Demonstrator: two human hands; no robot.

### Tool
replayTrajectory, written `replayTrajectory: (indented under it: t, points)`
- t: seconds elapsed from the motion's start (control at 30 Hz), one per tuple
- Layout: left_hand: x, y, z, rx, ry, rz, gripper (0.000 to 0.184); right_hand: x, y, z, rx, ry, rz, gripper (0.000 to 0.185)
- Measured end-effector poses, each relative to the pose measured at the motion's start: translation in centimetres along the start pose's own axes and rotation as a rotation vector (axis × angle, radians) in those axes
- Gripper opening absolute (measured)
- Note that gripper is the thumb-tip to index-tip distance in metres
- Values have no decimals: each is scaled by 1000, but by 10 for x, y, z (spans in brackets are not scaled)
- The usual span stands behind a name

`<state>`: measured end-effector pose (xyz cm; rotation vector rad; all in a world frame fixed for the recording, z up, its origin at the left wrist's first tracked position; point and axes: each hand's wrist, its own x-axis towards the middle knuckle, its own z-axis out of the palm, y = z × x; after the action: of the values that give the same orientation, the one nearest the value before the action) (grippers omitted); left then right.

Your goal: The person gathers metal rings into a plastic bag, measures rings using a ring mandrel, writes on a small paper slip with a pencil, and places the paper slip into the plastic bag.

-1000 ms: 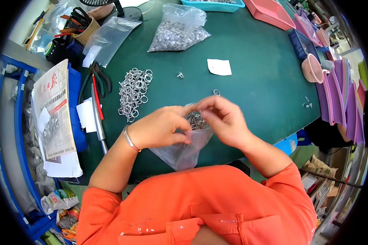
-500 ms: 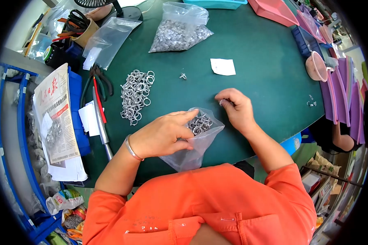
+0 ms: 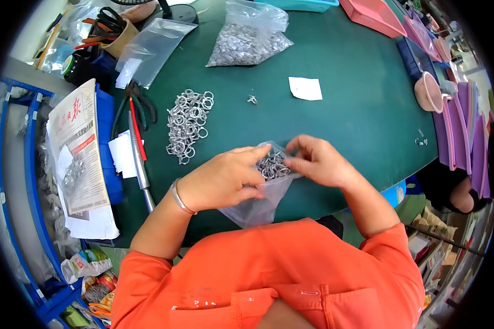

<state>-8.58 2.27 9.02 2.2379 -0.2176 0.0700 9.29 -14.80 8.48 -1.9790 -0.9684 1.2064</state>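
My left hand (image 3: 225, 181) grips a clear plastic bag (image 3: 252, 207), its fingers along the mouth and the thumb on the near side. Inside the bag lies a heap of small silver metal rings (image 3: 273, 165). At the bag's right edge is my right hand (image 3: 321, 163), its thumb and forefinger apart beside the rings; no ring shows between them. A larger pile of silver rings (image 3: 187, 127) lies on the green table to the left. A small ring piece (image 3: 252, 100) sits alone beyond the bag.
Pliers (image 3: 134, 107) and a tapered metal rod (image 3: 139, 164) lie at the left beside a newspaper (image 3: 77, 148). Farther back stands a bag of grey metal pieces (image 3: 247, 45), with a white paper slip (image 3: 306, 88) nearer. A pink cup (image 3: 428, 92) stands at the right edge.
My right hand has moved left and nearer, from over the table to the bag's mouth. The small piece pinched in its fingers earlier no longer shows. My left hand keeps hold of the bag.
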Motion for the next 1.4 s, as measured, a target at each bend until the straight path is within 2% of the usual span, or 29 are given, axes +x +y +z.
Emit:
replayTrajectory:
  t: [0.03,0.1,0.13,0.2,0.27,0.3,0.33,0.37,0.4,0.47,0.5,0.57,0.63,0.73,0.77,0.8,0.83,0.9,1.0,1.03,1.1,1.17,1.23,1.3,1.37,1.4]
  points:
    - [-1,3,-2,10,8,-6,19,-2,-3,0,-3,-6,-13,13]
    - [-5,14,-9,67,21,61,17,-13,-14,1,121,-13,-181,14]
    - [-7,26,-14,76,59,82,14,-23,-24,-6,263,-24,-220,11]
    - [-9,52,-29,117,142,125,12,-47,-45,-18,352,133,-353,11]
    - [-9,62,-31,169,229,164,11,-71,-65,-25,396,396,-520,12]
    - [-6,65,-29,162,298,254,13,-74,-62,-24,400,550,-617,12]
    - [-4,67,-26,160,368,342,18,-73,-57,-28,440,626,-737,14]
    - [-2,66,-19,186,388,310,18,-75,-54,-35,495,644,-807,13]
    - [0,61,-9,45,509,329,27,-74,-48,-44,516,628,-889,10]
    - [-16,55,-11,-60,580,265,50,-66,-42,-59,398,773,-854,8]
    - [-26,49,-10,-45,587,146,46,-58,-28,-70,302,816,-767,9]
    - [-51,33,-14,175,689,-37,38,-41,-7,-83,140,850,-565,10]
    - [-81,17,-8,291,857,-328,29,-25,7,-88,110,829,-423,11]
    - [-132,-14,-2,644,1018,-585,29,-10,13,-93,5,934,-553,13]
    - [-145,-19,2,766,1047,-676,32,-12,-4,-83,-222,1092,-602,13]
    - [-154,-23,7,731,1063,-778,34,-11,-20,-71,-455,1246,-646,13]
    - [-160,-25,10,693,1079,-879,37,-8,-31,-57,-455,1243,-651,13]
    - [-165,-26,11,735,1042,-920,41,-1,-54,-26,-466,1112,-1036,21]
    - [-172,-45,19,709,1120,-1029,43,10,-88,31,-587,542,-1146,32]
    - [-169,-44,16,709,1128,-1025,43,25,-91,52,-544,400,-1182,29]
    - [-161,-40,11,533,1182,-1149,41,51,-97,91,-517,220,-1319,26]
    - [-162,-42,10,523,1204,-1122,35,77,-101,124,-560,156,-1337,21]
    - [-165,-53,14,409,1323,-1032,23,101,-106,148,-665,141,-1356,26]
    - [-164,-57,20,418,1441,-865,12,120,-111,167,-760,165,-1360,25]
    - [-161,-44,20,502,1433,-733,8,133,-114,181,-846,190,-1359,26]
    - [-159,-30,22,531,1372,-763,7,137,-115,185,-909,180,-1359,27]
